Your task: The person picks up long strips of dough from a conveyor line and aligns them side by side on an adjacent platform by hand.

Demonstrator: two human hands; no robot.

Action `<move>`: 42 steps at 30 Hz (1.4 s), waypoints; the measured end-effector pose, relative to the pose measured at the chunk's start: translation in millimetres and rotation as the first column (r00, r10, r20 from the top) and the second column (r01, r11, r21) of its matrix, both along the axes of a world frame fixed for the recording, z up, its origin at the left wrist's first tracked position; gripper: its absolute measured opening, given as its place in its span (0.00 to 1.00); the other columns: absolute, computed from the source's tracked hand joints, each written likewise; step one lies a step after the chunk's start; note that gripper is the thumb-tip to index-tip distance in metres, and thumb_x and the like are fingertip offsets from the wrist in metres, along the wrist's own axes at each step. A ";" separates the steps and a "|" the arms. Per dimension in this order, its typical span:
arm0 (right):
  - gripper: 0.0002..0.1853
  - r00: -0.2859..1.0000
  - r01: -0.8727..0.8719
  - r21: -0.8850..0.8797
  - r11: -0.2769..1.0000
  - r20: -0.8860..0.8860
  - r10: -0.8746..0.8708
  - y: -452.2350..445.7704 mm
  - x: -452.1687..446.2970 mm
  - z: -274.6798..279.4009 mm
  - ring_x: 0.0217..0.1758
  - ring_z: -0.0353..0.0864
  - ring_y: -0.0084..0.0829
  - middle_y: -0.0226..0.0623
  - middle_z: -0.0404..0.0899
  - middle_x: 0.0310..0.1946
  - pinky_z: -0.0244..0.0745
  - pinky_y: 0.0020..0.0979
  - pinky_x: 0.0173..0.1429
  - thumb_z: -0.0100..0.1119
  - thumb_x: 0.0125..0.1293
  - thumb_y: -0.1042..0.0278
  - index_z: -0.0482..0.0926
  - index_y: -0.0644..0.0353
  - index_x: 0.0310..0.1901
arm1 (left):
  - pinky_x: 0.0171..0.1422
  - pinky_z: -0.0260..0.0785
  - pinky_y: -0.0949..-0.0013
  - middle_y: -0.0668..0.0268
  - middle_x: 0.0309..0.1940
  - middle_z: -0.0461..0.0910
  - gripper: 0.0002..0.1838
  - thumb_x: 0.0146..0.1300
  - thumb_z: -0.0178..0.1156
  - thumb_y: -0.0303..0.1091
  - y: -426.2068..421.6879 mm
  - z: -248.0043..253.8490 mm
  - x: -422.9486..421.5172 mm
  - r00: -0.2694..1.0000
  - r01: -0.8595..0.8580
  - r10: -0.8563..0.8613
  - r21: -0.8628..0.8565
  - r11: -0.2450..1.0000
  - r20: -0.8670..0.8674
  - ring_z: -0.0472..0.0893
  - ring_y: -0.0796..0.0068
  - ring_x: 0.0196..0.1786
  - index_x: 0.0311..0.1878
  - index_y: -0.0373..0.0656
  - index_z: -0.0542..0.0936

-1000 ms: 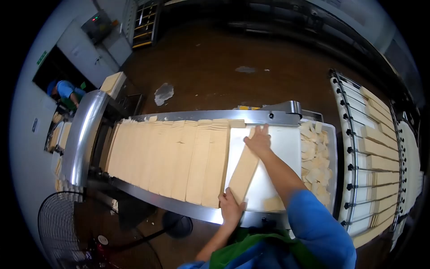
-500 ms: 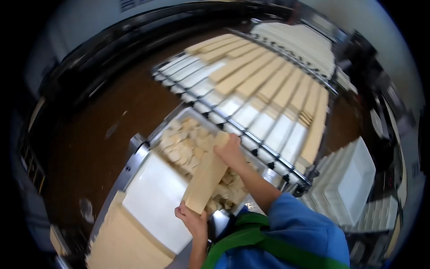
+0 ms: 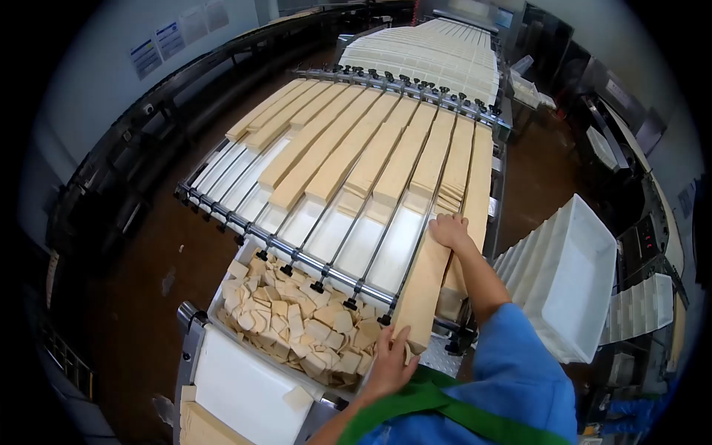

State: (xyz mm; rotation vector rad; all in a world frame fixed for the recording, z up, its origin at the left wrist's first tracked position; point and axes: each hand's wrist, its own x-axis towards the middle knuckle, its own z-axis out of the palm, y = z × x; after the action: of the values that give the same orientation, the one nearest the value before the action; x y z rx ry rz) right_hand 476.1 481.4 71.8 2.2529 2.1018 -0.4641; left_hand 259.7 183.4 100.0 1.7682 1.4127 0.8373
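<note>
A long pale-yellow stack of dough-like strips point(image 3: 424, 285) lies over the right-hand lanes of the railed conveyor point(image 3: 315, 259). My left hand point(image 3: 393, 363) grips its near end, fingers curled against the side and end. At the far end, my right hand point(image 3: 450, 231) is closed over the top, its thumb side hidden. Just beyond my right hand sits another stack of strips with fanned ends point(image 3: 449, 194). A longer strip point(image 3: 478, 185) runs along the right edge. Whether the held stack rests fully on the lane, I cannot tell.
Several similar stacks point(image 3: 319, 152) lie in the lanes between metal rails. Left of my hands is a bin of broken pale scraps point(image 3: 297, 319), beside a white board point(image 3: 241, 393). Nested white trays point(image 3: 571, 274) stand at right. Dark rail fixtures point(image 3: 385, 320) line the conveyor's near edge.
Both hands have carried the long stack from above the scrap bin rightward onto the conveyor's right-hand lanes. The head view has turned, showing more of the far conveyor.
</note>
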 end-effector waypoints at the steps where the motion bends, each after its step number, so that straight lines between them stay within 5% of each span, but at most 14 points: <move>1: 0.31 1.000 0.002 -0.023 1.000 -0.001 -0.002 8.9 1.5 -2.5 0.70 0.57 0.55 0.53 0.70 0.61 0.44 0.50 0.72 0.35 0.66 0.48 0.73 0.64 0.58 | 0.59 0.68 0.59 0.46 0.64 0.54 0.37 0.56 0.65 0.30 6.1 -0.2 4.3 0.999 0.009 -0.009 0.000 1.000 0.045 0.71 0.46 0.58 0.68 0.44 0.61; 5: 0.32 0.999 0.033 -0.046 0.998 -0.039 -0.035 29.1 11.8 -19.9 0.69 0.60 0.54 0.53 0.67 0.64 0.46 0.50 0.71 0.36 0.65 0.49 0.72 0.68 0.58 | 0.60 0.67 0.60 0.46 0.64 0.54 0.34 0.57 0.62 0.28 26.7 0.7 13.3 0.995 -0.056 0.061 -0.071 0.996 0.075 0.71 0.47 0.59 0.68 0.44 0.61; 7: 0.31 0.999 0.045 0.181 0.982 0.018 -0.049 33.8 15.5 -29.8 0.68 0.61 0.51 0.52 0.65 0.65 0.48 0.50 0.70 0.37 0.65 0.51 0.71 0.70 0.58 | 0.62 0.65 0.60 0.46 0.63 0.54 0.33 0.57 0.60 0.26 35.4 -7.2 16.3 0.995 -0.042 0.048 -0.073 0.996 0.088 0.69 0.46 0.60 0.67 0.43 0.62; 14: 0.30 1.000 -0.008 0.255 0.967 0.031 0.000 33.1 18.4 -13.7 0.69 0.59 0.47 0.49 0.64 0.63 0.52 0.48 0.67 0.44 0.64 0.54 0.67 0.68 0.62 | 0.60 0.67 0.56 0.43 0.64 0.54 0.31 0.58 0.56 0.25 68.7 -22.3 31.2 0.999 -0.034 0.034 0.015 0.999 0.019 0.69 0.41 0.57 0.67 0.42 0.63; 19: 0.36 1.000 0.022 0.411 0.911 -0.005 -0.022 20.0 5.2 -34.0 0.77 0.45 0.50 0.51 0.53 0.72 0.41 0.50 0.75 0.44 0.68 0.45 0.57 0.63 0.70 | 0.60 0.67 0.58 0.42 0.66 0.52 0.30 0.58 0.50 0.18 103.2 -47.3 44.8 0.991 -0.008 -0.003 0.081 0.997 0.136 0.69 0.42 0.57 0.67 0.41 0.63; 22: 0.40 0.998 0.053 0.323 0.945 -0.038 -0.043 19.8 2.8 -37.4 0.78 0.40 0.52 0.52 0.48 0.74 0.37 0.51 0.77 0.46 0.68 0.41 0.53 0.65 0.71 | 0.60 0.67 0.60 0.42 0.66 0.52 0.30 0.57 0.50 0.19 94.9 -54.5 45.7 0.985 -0.078 0.074 0.023 0.997 0.157 0.68 0.42 0.59 0.66 0.40 0.63; 27: 0.40 0.994 -0.001 0.359 0.933 0.101 -0.037 24.4 -3.9 -37.1 0.77 0.45 0.53 0.54 0.49 0.73 0.40 0.54 0.75 0.52 0.66 0.46 0.54 0.66 0.70 | 0.59 0.68 0.61 0.42 0.66 0.52 0.31 0.56 0.50 0.22 56.9 -42.8 4.0 0.896 -0.409 0.408 -0.032 0.912 0.174 0.67 0.43 0.61 0.67 0.41 0.63; 29: 0.39 0.999 -0.040 0.349 0.936 0.019 0.036 11.6 -22.8 -24.8 0.78 0.39 0.52 0.50 0.46 0.74 0.37 0.59 0.74 0.49 0.68 0.47 0.50 0.59 0.73 | 0.62 0.66 0.60 0.42 0.66 0.51 0.32 0.57 0.51 0.21 35.0 -48.7 -24.4 0.843 -0.538 0.532 0.124 0.834 0.084 0.65 0.43 0.63 0.67 0.42 0.62; 30: 0.38 0.994 -0.101 0.376 0.921 0.006 0.106 3.1 -37.9 -23.2 0.78 0.39 0.52 0.50 0.46 0.74 0.37 0.60 0.73 0.48 0.68 0.47 0.50 0.58 0.73 | 0.67 0.60 0.58 0.42 0.67 0.51 0.33 0.57 0.56 0.22 20.4 -42.7 -37.9 0.763 -0.618 0.616 -0.060 0.784 0.197 0.61 0.42 0.66 0.68 0.44 0.62; 31: 0.37 0.986 -0.150 0.406 0.902 -0.009 0.168 -3.9 -55.0 -22.2 0.78 0.38 0.53 0.50 0.46 0.74 0.37 0.61 0.73 0.47 0.69 0.46 0.50 0.57 0.73 | 0.67 0.60 0.58 0.42 0.67 0.51 0.33 0.57 0.56 0.22 3.1 -46.3 -52.8 0.724 -0.664 0.663 -0.067 0.745 0.192 0.61 0.42 0.66 0.68 0.44 0.62; 36: 0.36 0.818 -0.512 0.405 0.757 -0.039 0.574 -59.0 -171.2 -22.5 0.77 0.40 0.55 0.52 0.46 0.74 0.37 0.62 0.72 0.48 0.68 0.46 0.53 0.57 0.72 | 0.69 0.56 0.50 0.37 0.65 0.52 0.36 0.56 0.65 0.32 -106.0 -87.7 -125.8 0.307 -0.941 0.915 0.060 0.333 -0.260 0.58 0.37 0.65 0.68 0.41 0.62; 38: 0.36 0.654 -0.642 0.469 0.607 -0.077 0.752 -91.5 -225.4 -36.8 0.75 0.42 0.57 0.53 0.48 0.73 0.39 0.62 0.71 0.52 0.66 0.47 0.56 0.58 0.70 | 0.68 0.56 0.49 0.37 0.65 0.53 0.38 0.55 0.66 0.35 -159.0 -100.9 -143.9 0.121 -0.972 0.908 0.137 0.190 -0.401 0.58 0.37 0.65 0.68 0.40 0.61; 40: 0.36 0.502 -0.723 0.495 0.481 -0.100 0.859 -132.6 -282.8 -44.8 0.75 0.44 0.58 0.53 0.50 0.72 0.40 0.59 0.72 0.55 0.63 0.49 0.60 0.60 0.68 | 0.65 0.59 0.49 0.37 0.63 0.55 0.44 0.52 0.69 0.41 -207.8 -109.6 -158.0 -0.214 -0.974 0.744 0.083 -0.209 -0.632 0.60 0.37 0.62 0.68 0.38 0.59; 42: 0.36 0.372 -0.781 0.500 0.375 -0.112 0.922 -175.5 -340.5 -63.7 0.74 0.46 0.56 0.53 0.51 0.71 0.41 0.58 0.72 0.57 0.62 0.49 0.62 0.61 0.67 | 0.63 0.60 0.49 0.38 0.61 0.56 0.46 0.50 0.70 0.44 -251.9 -113.4 -167.3 -0.293 -0.946 0.712 0.089 -0.310 -0.638 0.61 0.38 0.60 0.68 0.38 0.57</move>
State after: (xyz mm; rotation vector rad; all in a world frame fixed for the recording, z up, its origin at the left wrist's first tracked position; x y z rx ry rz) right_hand 135.6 306.0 8.0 0.7159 3.3867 -0.4464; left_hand 92.4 -68.6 -13.3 -0.2080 3.1253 0.4799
